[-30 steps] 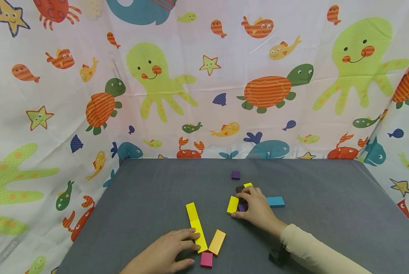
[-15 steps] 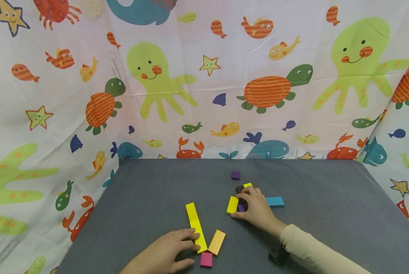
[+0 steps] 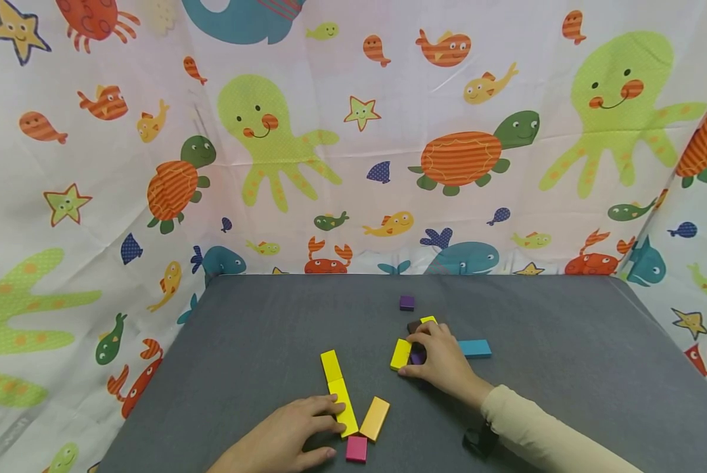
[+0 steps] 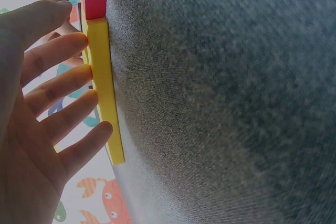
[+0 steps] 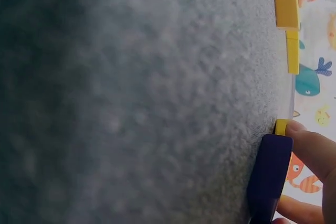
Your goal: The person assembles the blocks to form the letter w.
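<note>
In the head view my left hand [image 3: 288,430] rests its outstretched fingertips on a yellow block [image 3: 343,407], the nearer of two lying end to end. The left wrist view shows those fingers straight and spread along the yellow row [image 4: 102,77]. My right hand [image 3: 445,364] pinches another yellow block [image 3: 401,355] between thumb and forefinger, at its two ends. Beside that block is a purple block [image 3: 417,355], partly hidden by the hand. A dark brown block [image 3: 413,326] and a yellow block [image 3: 428,319] show just beyond the fingers. A blue block [image 3: 475,349] sticks out to the right.
An orange-yellow block [image 3: 375,418] and a pink block [image 3: 356,449] lie by the near end of the left yellow row. One purple block [image 3: 407,303] lies apart, farther back. The grey table [image 3: 259,328] ends at a patterned sea-animal curtain [image 3: 353,151].
</note>
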`<action>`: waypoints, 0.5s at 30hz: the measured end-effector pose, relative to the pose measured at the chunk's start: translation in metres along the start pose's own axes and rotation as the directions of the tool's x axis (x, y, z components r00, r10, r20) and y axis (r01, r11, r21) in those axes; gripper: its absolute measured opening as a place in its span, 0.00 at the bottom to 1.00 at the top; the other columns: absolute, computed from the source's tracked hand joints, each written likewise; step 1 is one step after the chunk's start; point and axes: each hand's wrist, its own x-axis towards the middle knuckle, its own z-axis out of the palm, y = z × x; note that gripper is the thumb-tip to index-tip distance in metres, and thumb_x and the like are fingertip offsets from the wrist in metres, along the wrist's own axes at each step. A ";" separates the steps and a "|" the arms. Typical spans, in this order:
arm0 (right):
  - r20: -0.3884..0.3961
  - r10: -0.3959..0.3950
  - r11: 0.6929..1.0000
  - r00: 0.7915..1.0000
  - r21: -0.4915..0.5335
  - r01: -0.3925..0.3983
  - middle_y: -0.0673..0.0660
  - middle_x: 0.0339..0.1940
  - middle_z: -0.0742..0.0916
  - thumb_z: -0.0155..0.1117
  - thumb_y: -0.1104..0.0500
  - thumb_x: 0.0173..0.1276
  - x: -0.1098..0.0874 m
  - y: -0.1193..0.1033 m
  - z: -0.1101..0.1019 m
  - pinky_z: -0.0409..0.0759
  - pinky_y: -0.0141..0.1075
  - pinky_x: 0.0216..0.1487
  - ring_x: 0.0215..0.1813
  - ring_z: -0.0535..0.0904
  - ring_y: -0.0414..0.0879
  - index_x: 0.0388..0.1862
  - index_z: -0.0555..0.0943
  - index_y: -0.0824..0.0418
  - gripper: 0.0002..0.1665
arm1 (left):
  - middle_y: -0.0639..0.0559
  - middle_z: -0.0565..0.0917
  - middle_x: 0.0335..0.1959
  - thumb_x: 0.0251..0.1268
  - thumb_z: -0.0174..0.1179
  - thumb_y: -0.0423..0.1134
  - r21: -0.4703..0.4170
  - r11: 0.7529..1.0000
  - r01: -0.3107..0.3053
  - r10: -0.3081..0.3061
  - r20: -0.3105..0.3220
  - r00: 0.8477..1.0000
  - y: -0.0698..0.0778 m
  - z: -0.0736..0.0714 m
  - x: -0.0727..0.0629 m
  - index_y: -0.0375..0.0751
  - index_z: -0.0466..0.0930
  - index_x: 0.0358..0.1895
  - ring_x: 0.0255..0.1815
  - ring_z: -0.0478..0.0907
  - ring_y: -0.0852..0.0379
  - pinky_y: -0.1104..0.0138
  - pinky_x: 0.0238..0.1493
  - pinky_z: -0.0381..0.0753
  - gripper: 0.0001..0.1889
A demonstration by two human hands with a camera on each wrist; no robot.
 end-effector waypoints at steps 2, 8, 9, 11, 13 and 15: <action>0.003 0.006 1.000 1.000 0.008 -0.006 0.54 0.52 0.81 0.81 0.39 0.45 0.000 -0.001 -0.001 0.76 0.45 0.53 0.51 0.71 0.49 0.50 0.86 0.55 0.35 | 0.66 0.76 0.66 0.64 0.60 0.63 0.000 1.000 0.002 -0.002 0.000 1.000 0.000 0.000 0.000 0.72 0.78 0.57 0.65 0.74 0.59 0.54 0.63 0.81 0.19; -0.002 0.006 0.999 1.000 0.045 -0.006 0.55 0.53 0.83 0.81 0.39 0.46 -0.003 -0.009 -0.004 0.79 0.46 0.55 0.53 0.73 0.50 0.51 0.85 0.55 0.35 | 0.66 0.75 0.66 0.63 0.60 0.63 0.000 1.000 0.031 -0.031 0.014 0.999 0.002 0.000 0.001 0.72 0.77 0.57 0.66 0.74 0.59 0.52 0.63 0.81 0.19; 0.000 0.008 0.998 1.000 0.058 -0.008 0.55 0.52 0.84 0.81 0.39 0.46 -0.005 -0.011 -0.005 0.80 0.45 0.55 0.53 0.73 0.50 0.51 0.85 0.56 0.35 | 0.67 0.75 0.66 0.63 0.60 0.63 0.000 0.999 0.037 -0.037 0.017 0.999 0.002 0.000 0.001 0.72 0.77 0.57 0.66 0.74 0.58 0.52 0.63 0.81 0.19; 0.011 0.017 0.996 1.000 0.091 -0.018 0.53 0.50 0.85 0.81 0.40 0.46 -0.008 -0.015 -0.008 0.80 0.43 0.53 0.51 0.74 0.48 0.51 0.84 0.56 0.35 | 0.67 0.75 0.66 0.62 0.60 0.64 -0.001 0.999 0.048 -0.048 0.021 0.999 0.002 0.000 0.001 0.73 0.77 0.57 0.66 0.74 0.59 0.52 0.64 0.80 0.20; 0.025 0.028 0.993 0.999 0.112 -0.031 0.51 0.47 0.85 0.82 0.41 0.46 -0.011 -0.019 -0.009 0.78 0.40 0.50 0.48 0.75 0.46 0.51 0.84 0.55 0.35 | 0.67 0.75 0.66 0.62 0.60 0.64 -0.002 0.999 0.050 -0.050 0.022 0.998 0.002 0.000 0.001 0.73 0.77 0.57 0.66 0.74 0.59 0.52 0.64 0.80 0.20; 0.041 0.043 0.990 0.998 0.134 -0.048 0.49 0.44 0.85 0.82 0.41 0.45 -0.014 -0.023 -0.010 0.76 0.38 0.47 0.45 0.74 0.45 0.50 0.85 0.55 0.35 | 0.67 0.75 0.66 0.63 0.60 0.64 -0.001 0.999 0.047 -0.047 0.022 0.999 0.002 -0.001 0.001 0.73 0.77 0.58 0.66 0.74 0.59 0.52 0.64 0.80 0.20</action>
